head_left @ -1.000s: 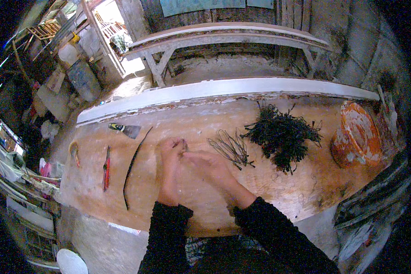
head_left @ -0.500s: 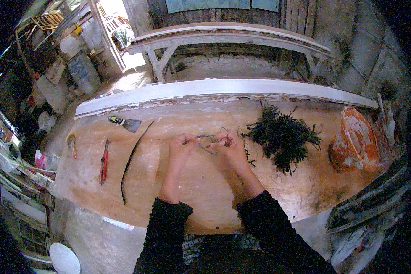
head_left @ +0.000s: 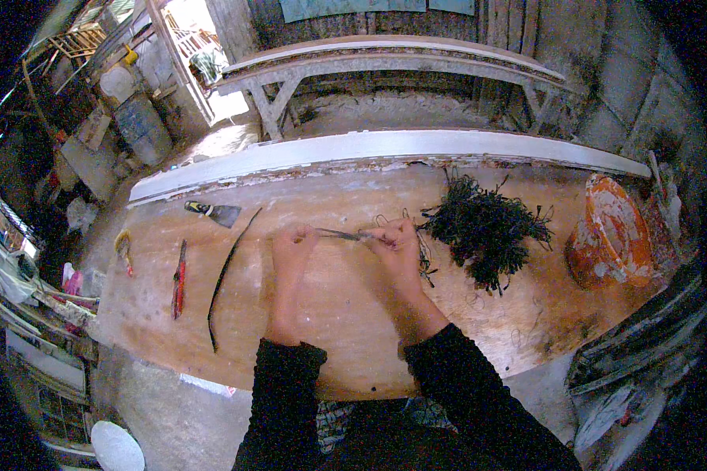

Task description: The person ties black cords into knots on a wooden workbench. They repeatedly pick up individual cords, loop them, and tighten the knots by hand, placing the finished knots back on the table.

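Over the middle of the wooden tabletop, a thin dark cord (head_left: pixel 338 234) is stretched nearly straight between my two hands. My left hand (head_left: pixel 294 240) pinches its left end, with the fingers closed. My right hand (head_left: pixel 394 239) grips the other end, its fingers bunched together; the exact hold there is too small to make out. Just right of my right hand lies a heap of black cord pieces (head_left: pixel 487 228), with a few loose strands reaching toward my fingers. Left of my left hand rests a long, slightly curved black strip (head_left: pixel 226 275).
Farther left are a red-handled tool (head_left: pixel 180 281), a putty knife (head_left: pixel 214 212) and a small brush-like tool (head_left: pixel 123 250). A paint-smeared orange bucket (head_left: pixel 605 235) lies tipped at the right. Along the table's far side runs a long white board (head_left: pixel 385 145), with a wooden bench (head_left: pixel 401 64) beyond.
My hands have drawn apart, the left one moving left. The cord, slack and looped between them before, is now pulled taut.
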A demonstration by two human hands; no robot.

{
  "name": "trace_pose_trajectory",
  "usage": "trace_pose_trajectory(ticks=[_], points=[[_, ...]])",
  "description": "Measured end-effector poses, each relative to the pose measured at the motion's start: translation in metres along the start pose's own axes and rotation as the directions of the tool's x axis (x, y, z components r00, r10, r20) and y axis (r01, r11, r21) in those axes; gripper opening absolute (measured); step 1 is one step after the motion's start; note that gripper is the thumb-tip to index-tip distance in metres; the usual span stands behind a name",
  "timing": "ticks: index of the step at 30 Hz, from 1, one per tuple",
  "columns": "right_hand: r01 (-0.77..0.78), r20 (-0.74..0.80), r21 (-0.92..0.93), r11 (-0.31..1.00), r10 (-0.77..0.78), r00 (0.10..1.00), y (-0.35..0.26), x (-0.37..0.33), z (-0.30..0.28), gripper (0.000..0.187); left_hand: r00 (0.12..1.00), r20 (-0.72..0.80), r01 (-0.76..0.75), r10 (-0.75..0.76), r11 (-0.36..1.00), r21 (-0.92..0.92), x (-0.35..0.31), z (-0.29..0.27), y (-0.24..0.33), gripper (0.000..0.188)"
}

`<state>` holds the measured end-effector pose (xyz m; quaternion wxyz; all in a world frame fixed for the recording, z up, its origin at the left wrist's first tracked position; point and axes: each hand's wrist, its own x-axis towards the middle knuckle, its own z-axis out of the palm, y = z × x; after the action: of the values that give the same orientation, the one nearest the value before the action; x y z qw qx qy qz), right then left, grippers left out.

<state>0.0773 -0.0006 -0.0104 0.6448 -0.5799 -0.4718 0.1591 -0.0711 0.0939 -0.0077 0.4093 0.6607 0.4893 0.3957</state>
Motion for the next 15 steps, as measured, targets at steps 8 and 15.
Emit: trace_pose_trajectory(ticks=[8,15], points=[[-0.214,0.480,0.477,0.853,-0.049,0.876,-0.021,-0.027,0.025,0.007,0.984,-0.160,0.032,-0.073,0.968,-0.247,0.008,-0.004,-0.017,0.018],[-0.339,0.401,0.317,0.886,0.199,0.894,-0.017,-0.018,0.010,0.004,0.997,0.058,-0.043,0.046,0.998,-0.055,-0.005,0.000,0.000,0.016]])
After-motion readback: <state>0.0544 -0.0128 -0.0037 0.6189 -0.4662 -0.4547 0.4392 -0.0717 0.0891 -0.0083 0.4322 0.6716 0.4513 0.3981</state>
